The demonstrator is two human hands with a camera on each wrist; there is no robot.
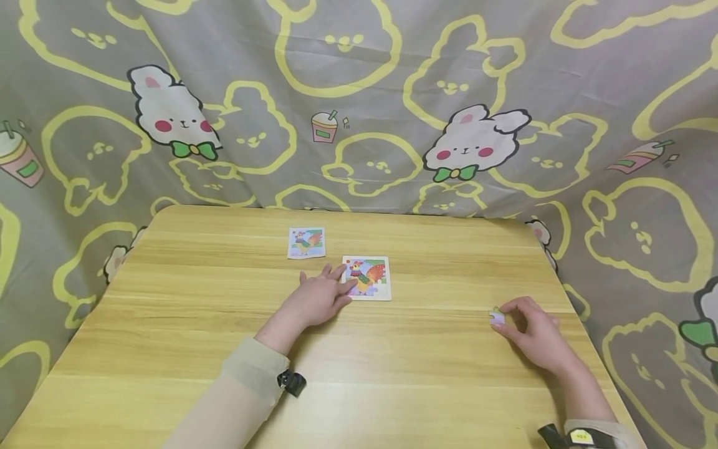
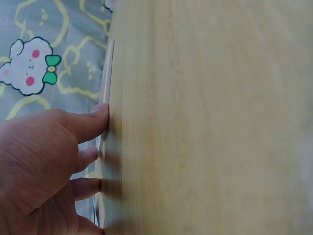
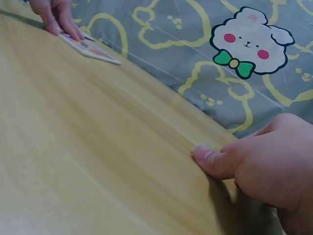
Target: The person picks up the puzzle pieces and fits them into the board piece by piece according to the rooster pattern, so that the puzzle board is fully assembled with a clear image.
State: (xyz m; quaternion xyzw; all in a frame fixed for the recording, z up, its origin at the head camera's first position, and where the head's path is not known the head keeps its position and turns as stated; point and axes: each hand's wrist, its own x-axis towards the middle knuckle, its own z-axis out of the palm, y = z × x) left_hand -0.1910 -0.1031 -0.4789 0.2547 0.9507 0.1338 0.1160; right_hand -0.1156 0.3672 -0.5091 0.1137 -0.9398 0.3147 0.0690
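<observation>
A small square jigsaw puzzle (image 1: 376,272) with a colourful rooster lies on the wooden table. Bare white backing shows at its lower right. My left hand (image 1: 321,298) rests spread at its left edge, some fingers lying over the picture; in the left wrist view the thumb (image 2: 95,122) touches the thin edge. Well to the right, my right hand (image 1: 533,333) pinches a pale lilac puzzle piece (image 1: 496,317) between thumb and fingers, at or just above the tabletop. In the right wrist view the piece is mostly hidden behind the thumb (image 3: 215,160).
Behind the puzzle, to its left, lies a square card (image 1: 306,242) with the same rooster picture. A grey curtain (image 1: 370,112) with yellow outlines and white cartoon animals hangs behind and beside the wooden table (image 1: 404,374).
</observation>
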